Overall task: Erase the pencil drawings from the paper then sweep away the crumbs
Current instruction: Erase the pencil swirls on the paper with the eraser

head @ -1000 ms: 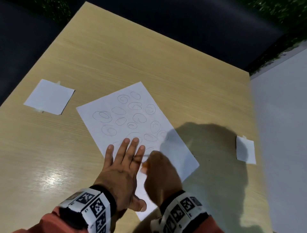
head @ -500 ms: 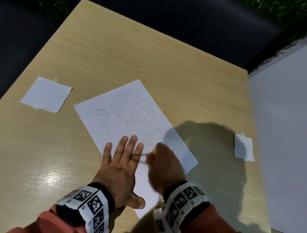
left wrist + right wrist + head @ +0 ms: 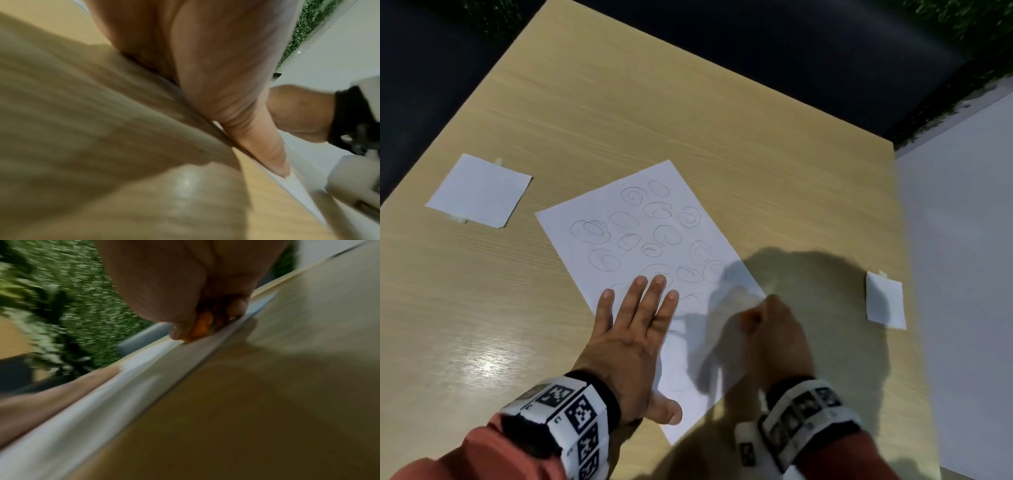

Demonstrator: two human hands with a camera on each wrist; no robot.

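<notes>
A white sheet of paper (image 3: 650,236) with several pencil loops lies slanted on the wooden table (image 3: 688,113). My left hand (image 3: 633,325) lies flat on its near left part, fingers straight, thumb (image 3: 265,146) on the paper's edge. My right hand (image 3: 767,329) is blurred at the sheet's right edge; it pinches a small orange eraser (image 3: 200,328) and presses it on the paper (image 3: 144,378). The loops near the hands look faint. I can make out no crumbs.
A small white paper square (image 3: 479,190) is taped at the table's left. A smaller white slip (image 3: 885,299) sits near the right edge. A white surface (image 3: 959,274) adjoins the table on the right. Dark floor lies beyond the far edge.
My right hand with the eraser has slid to the right, from beside my left fingers to the sheet's right edge. My left hand still lies flat on the paper.
</notes>
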